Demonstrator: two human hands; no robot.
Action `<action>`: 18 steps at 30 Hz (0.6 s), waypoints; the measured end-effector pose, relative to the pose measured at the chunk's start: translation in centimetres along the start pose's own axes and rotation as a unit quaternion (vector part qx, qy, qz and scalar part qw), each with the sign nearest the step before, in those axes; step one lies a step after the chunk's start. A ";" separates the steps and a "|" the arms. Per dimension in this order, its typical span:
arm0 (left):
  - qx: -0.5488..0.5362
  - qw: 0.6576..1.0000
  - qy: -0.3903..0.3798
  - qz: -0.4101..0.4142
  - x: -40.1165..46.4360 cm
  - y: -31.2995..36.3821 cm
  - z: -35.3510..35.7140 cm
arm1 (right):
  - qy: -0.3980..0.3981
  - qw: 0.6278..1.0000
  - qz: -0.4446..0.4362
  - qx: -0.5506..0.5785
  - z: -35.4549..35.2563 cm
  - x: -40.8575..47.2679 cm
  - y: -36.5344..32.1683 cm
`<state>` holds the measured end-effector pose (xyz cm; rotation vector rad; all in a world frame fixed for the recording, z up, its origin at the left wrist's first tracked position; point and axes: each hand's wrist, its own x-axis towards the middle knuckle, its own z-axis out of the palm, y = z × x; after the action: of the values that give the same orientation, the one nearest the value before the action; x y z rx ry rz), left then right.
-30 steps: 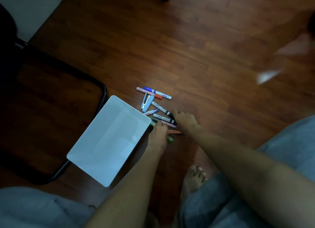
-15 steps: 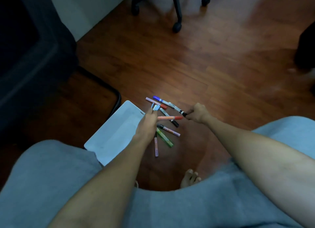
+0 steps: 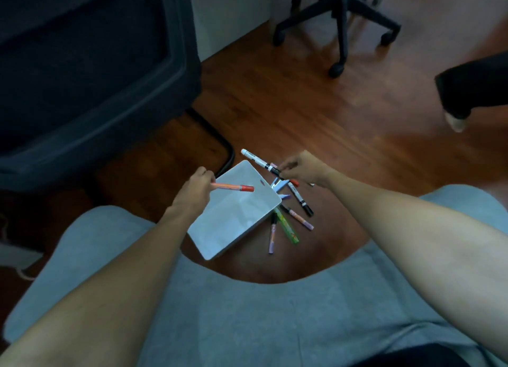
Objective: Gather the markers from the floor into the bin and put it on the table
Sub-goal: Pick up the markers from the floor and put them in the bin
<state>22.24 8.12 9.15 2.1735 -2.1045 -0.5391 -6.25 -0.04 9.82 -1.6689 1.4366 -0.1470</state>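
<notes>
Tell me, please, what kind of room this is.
Probably a home office or study. A wheeled office chair base stands on a wooden floor, and markers lie scattered beside a white bin.

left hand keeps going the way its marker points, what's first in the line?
Likely the white bin: the left hand holds the orange marker pointing right, over the bin's open top. Height above it is unclear from one view.

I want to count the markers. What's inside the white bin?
The white bin looks empty: only its pale bottom shows. The left hand holds an orange marker above it. The left hand hides one corner.
</notes>
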 end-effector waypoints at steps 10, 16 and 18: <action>-0.008 0.995 -0.052 -0.081 -3.2 -1.3 3.5 | -0.088 0.992 -0.042 -0.084 7.0 1.0 -1.9; -0.039 0.994 -0.031 -0.098 -3.3 -0.3 3.6 | -0.001 1.000 -0.020 -0.010 7.6 0.9 -0.6; -0.076 0.993 -0.004 -0.092 -2.5 0.6 3.0 | 0.056 0.998 -0.022 0.026 6.8 0.7 0.0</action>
<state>20.72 11.16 7.00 2.2923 -1.8123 -0.6989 -1.96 3.02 5.50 -1.6724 1.4660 -0.3048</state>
